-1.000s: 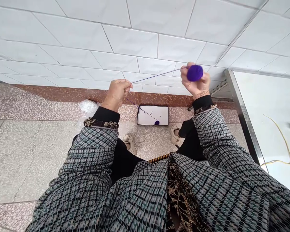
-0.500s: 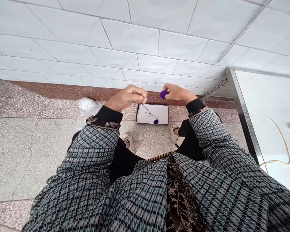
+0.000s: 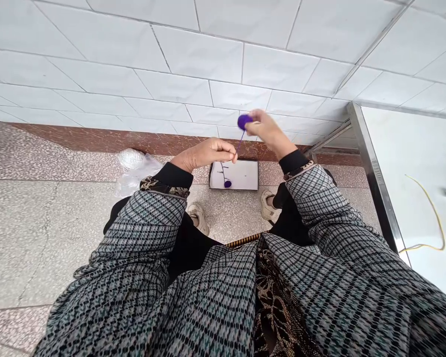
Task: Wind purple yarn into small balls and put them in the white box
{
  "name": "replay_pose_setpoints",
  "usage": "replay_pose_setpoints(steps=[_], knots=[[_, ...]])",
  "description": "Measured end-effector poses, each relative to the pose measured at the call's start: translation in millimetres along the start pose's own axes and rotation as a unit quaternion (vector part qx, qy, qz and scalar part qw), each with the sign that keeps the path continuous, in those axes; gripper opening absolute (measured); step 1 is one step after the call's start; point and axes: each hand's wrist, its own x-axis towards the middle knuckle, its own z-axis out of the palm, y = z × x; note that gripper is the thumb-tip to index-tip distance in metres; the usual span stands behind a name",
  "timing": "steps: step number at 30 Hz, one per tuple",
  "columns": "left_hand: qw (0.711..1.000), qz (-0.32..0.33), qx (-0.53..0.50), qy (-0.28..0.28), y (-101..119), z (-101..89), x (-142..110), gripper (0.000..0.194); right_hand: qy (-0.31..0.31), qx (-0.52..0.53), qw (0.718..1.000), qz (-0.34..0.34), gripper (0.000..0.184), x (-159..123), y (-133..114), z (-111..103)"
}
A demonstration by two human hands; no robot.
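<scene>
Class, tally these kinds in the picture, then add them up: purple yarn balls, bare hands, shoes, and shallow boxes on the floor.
Purple yarn balls: 2
Bare hands: 2
Shoes: 2
Shallow box: 1
Total: 7

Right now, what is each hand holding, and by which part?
Right hand: purple yarn ball, by its right side. Left hand: its strand, pinched below the ball.
</scene>
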Motion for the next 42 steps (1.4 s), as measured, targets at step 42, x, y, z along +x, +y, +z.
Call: replay_pose_setpoints(steps=[42], knots=[[0.994, -0.026, -0.105, -0.003, -7.8, -0.4, 1.2, 0.015, 0.215, 0.310, 0.919, -0.113, 0.035, 8.2, -10.1, -74.2]])
